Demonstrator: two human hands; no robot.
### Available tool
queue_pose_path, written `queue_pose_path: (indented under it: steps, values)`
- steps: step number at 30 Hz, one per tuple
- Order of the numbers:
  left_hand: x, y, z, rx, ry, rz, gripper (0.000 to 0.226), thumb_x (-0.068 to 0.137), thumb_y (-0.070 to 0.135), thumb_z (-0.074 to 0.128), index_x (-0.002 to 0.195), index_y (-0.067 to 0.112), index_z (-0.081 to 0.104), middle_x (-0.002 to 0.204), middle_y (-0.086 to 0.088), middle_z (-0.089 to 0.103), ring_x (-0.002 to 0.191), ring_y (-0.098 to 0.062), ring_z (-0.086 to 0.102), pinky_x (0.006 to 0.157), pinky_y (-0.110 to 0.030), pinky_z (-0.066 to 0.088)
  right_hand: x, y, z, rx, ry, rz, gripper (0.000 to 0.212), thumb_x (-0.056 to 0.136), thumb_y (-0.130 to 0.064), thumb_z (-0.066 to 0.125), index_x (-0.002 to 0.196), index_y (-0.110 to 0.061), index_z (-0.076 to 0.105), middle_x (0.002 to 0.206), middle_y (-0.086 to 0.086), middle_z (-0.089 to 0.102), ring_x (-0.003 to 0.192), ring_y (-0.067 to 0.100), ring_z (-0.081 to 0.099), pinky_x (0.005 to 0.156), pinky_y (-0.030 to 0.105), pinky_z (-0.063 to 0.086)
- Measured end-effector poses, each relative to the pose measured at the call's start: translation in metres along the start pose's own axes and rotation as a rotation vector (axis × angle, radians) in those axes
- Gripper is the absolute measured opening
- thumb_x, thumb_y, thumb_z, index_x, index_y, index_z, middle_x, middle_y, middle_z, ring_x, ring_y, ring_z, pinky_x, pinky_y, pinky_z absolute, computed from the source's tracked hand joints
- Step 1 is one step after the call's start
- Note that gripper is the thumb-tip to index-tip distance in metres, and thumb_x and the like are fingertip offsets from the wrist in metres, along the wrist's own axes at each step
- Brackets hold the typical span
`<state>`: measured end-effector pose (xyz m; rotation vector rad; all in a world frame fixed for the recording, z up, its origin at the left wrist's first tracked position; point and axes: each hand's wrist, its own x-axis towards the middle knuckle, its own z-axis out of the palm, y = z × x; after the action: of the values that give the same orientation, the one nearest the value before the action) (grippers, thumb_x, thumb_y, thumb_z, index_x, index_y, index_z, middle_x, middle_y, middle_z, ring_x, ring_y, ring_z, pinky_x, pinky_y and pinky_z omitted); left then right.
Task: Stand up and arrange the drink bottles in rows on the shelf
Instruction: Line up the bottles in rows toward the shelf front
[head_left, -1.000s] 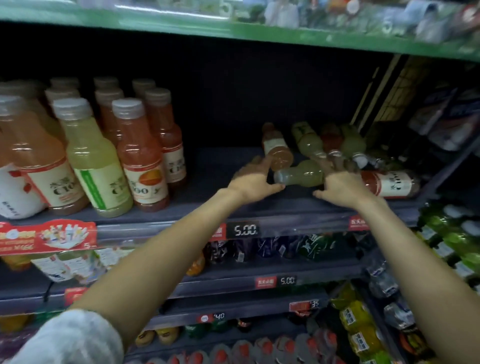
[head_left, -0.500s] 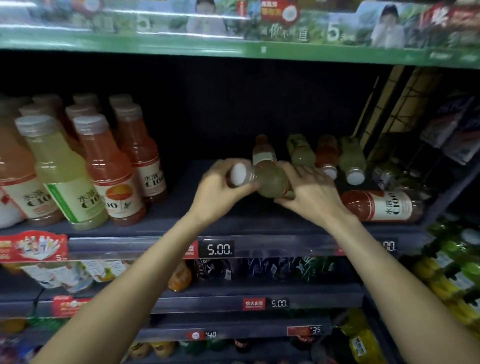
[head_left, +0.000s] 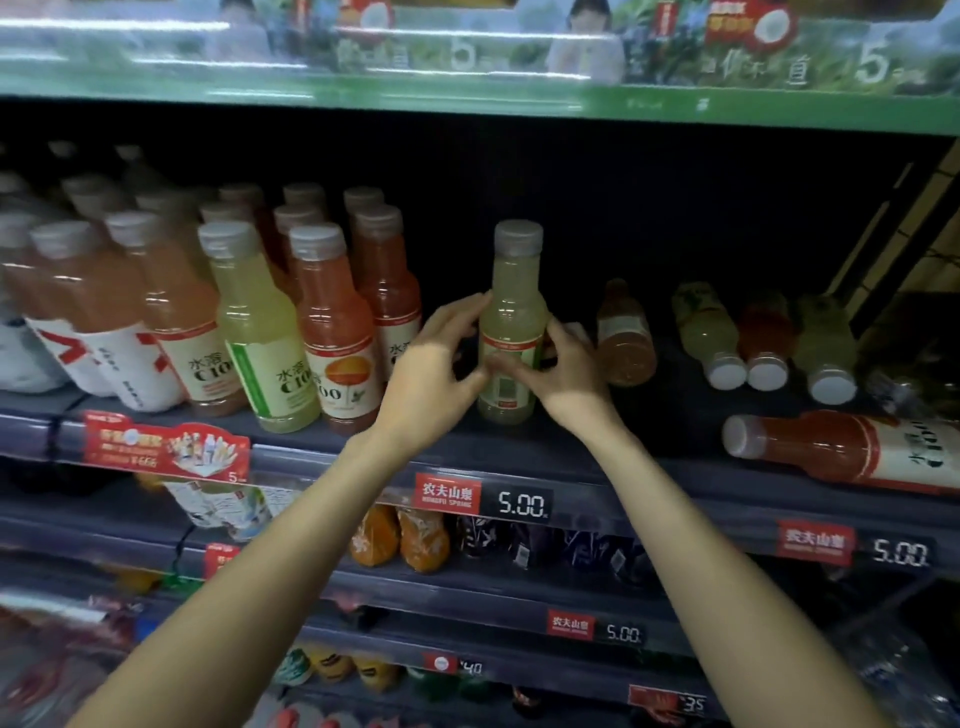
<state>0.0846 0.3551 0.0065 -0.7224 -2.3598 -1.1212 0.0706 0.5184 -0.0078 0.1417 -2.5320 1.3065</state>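
Center frame, left hand (head_left: 434, 374) and right hand (head_left: 558, 371) grip a pale-green bottle (head_left: 511, 322), upright on the shelf (head_left: 597, 457). Standing rows (head_left: 291, 317) at left; fallen bottles (head_left: 763, 338) at right.

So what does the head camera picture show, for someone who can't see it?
Two bare hands, left and right, hold a pale green drink bottle upright on a dark shop shelf. Standing rows of orange and green bottles fill the left; five bottles lie on their sides at the right.
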Motion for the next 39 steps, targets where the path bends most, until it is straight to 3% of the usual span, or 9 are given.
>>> queue_pose_path:
  steps: [4, 7, 15, 18, 21, 26, 32, 36, 39]
  values:
    - [-0.014, -0.015, -0.019, 0.615, 0.295, 0.164, 0.045, 0.085, 0.029, 0.059, 0.129, 0.016, 0.057, 0.107, -0.009, 0.063, 0.095, -0.026, 0.05, 0.077, -0.037, 0.038, 0.019, 0.001, 0.02, 0.027, 0.094, -0.022, 0.082, 0.075, -0.04, 0.075, 0.14, -0.012, 0.034, 0.133, 0.009, 0.047, 0.117, 0.025, 0.052, 0.096, 0.045, 0.046]
    - [-0.023, -0.033, -0.04, 0.747, 0.478, 0.131, 0.04, 0.082, 0.03, 0.064, 0.117, 0.013, 0.056, 0.098, -0.018, 0.058, 0.093, -0.029, 0.039, 0.076, -0.038, 0.031, 0.029, -0.003, 0.031, 0.076, 0.13, -0.08, 0.067, 0.079, -0.03, 0.075, 0.129, -0.008, 0.037, 0.127, 0.01, 0.052, 0.112, 0.024, 0.055, 0.093, 0.044, 0.048]
    - [-0.028, -0.058, -0.061, 0.448, 0.538, -0.046, 0.058, 0.08, 0.03, 0.072, 0.127, 0.02, 0.041, 0.125, -0.016, 0.049, 0.111, -0.029, 0.047, 0.088, -0.04, 0.044, 0.044, -0.012, 0.061, -0.103, 0.092, -0.116, 0.066, 0.092, -0.029, 0.06, 0.147, -0.014, 0.027, 0.133, 0.016, 0.042, 0.114, 0.028, 0.052, 0.09, 0.028, 0.039]
    - [-0.03, -0.058, -0.06, 0.414, 0.536, -0.056, 0.058, 0.081, 0.027, 0.072, 0.127, 0.022, 0.037, 0.127, -0.015, 0.048, 0.114, -0.029, 0.047, 0.091, -0.038, 0.043, 0.045, -0.014, 0.068, -0.058, 0.033, -0.096, 0.074, 0.09, -0.021, 0.063, 0.15, -0.014, 0.019, 0.139, 0.015, 0.038, 0.12, 0.028, 0.051, 0.1, 0.038, 0.043]
    - [-0.029, -0.056, -0.059, 0.397, 0.547, -0.072, 0.056, 0.081, 0.024, 0.072, 0.128, 0.018, 0.042, 0.128, -0.015, 0.047, 0.115, -0.027, 0.045, 0.093, -0.031, 0.038, 0.04, -0.017, 0.067, 0.005, -0.048, -0.089, 0.078, 0.089, -0.017, 0.063, 0.151, -0.015, 0.014, 0.147, 0.012, 0.036, 0.13, 0.025, 0.043, 0.105, 0.047, 0.04]
    - [-0.04, -0.031, -0.051, 0.312, 0.649, 0.019, 0.037, 0.085, 0.021, 0.062, 0.117, 0.004, 0.056, 0.115, -0.017, 0.051, 0.11, -0.019, 0.04, 0.095, -0.016, 0.03, 0.011, -0.017, 0.034, -0.191, -0.16, -0.127, 0.07, 0.095, -0.026, 0.055, 0.151, -0.022, 0.014, 0.158, 0.001, 0.017, 0.142, 0.02, 0.023, 0.115, 0.037, 0.025]
    - [-0.023, -0.01, -0.011, 0.215, 0.234, 0.197, 0.024, 0.09, 0.025, 0.051, 0.103, 0.01, 0.063, 0.094, 0.0, 0.065, 0.088, -0.018, 0.056, 0.076, -0.027, 0.043, -0.011, 0.03, -0.038, -0.552, 0.026, -0.217, 0.034, 0.095, -0.021, 0.051, 0.129, -0.017, 0.055, 0.139, 0.005, 0.046, 0.128, 0.028, 0.039, 0.106, 0.038, 0.031]
    - [-0.002, -0.012, 0.032, 0.198, -0.071, 0.084, 0.036, 0.089, 0.039, 0.046, 0.115, 0.017, 0.06, 0.1, 0.005, 0.065, 0.101, -0.019, 0.056, 0.08, -0.035, 0.048, 0.004, 0.059, -0.058, -0.726, -0.099, 0.026, 0.049, 0.094, -0.034, 0.051, 0.142, -0.029, 0.039, 0.155, 0.006, 0.016, 0.135, 0.039, 0.026, 0.105, 0.048, 0.033]
    - [0.018, -0.01, 0.063, 0.158, -0.187, -0.033, 0.032, 0.093, 0.032, 0.056, 0.122, 0.018, 0.055, 0.109, 0.003, 0.063, 0.107, -0.02, 0.056, 0.088, -0.039, 0.046, 0.004, 0.062, -0.06, -0.68, -0.097, 0.047, 0.048, 0.093, -0.038, 0.052, 0.139, -0.028, 0.041, 0.156, 0.004, 0.011, 0.13, 0.038, 0.037, 0.098, 0.044, 0.038]
